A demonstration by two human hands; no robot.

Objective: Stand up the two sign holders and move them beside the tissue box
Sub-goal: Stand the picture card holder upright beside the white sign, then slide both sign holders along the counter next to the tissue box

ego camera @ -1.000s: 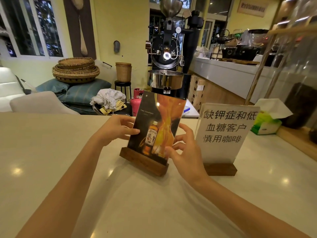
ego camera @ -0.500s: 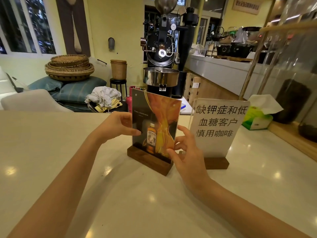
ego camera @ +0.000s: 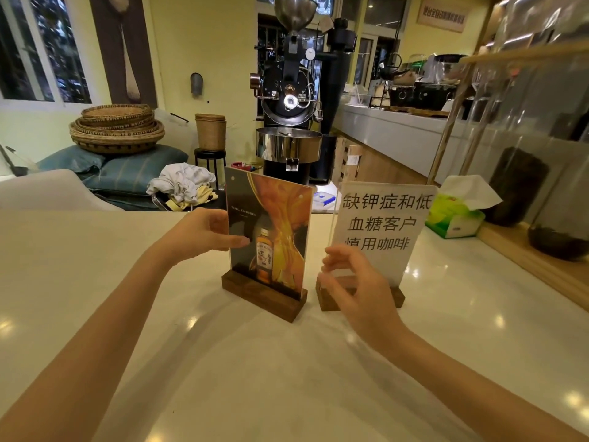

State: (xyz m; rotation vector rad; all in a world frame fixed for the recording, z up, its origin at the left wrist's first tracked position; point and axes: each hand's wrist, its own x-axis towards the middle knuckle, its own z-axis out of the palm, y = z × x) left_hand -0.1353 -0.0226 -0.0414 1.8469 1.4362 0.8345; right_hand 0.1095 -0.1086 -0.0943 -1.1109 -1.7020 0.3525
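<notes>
Now, left hand (ego camera: 204,232) pinching the whisky sign holder (ego camera: 269,231), right hand (ego camera: 353,282) released: slide both toward the tissue box (ego camera: 454,216) at 2 o'clock, bases flat on the worktop (ego camera: 127,282).

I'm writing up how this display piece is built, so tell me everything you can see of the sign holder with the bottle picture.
The bottle sign holder is a clear, glossy panel slotted into a dark wooden base. Its print shows an amber bottle against orange swirls on a dark ground, with two small studs near the top corners. It stands upright on the pale table, turned slightly, left of the text sign and apart from it. The left hand pinches its left edge; the right hand is off it.
</notes>
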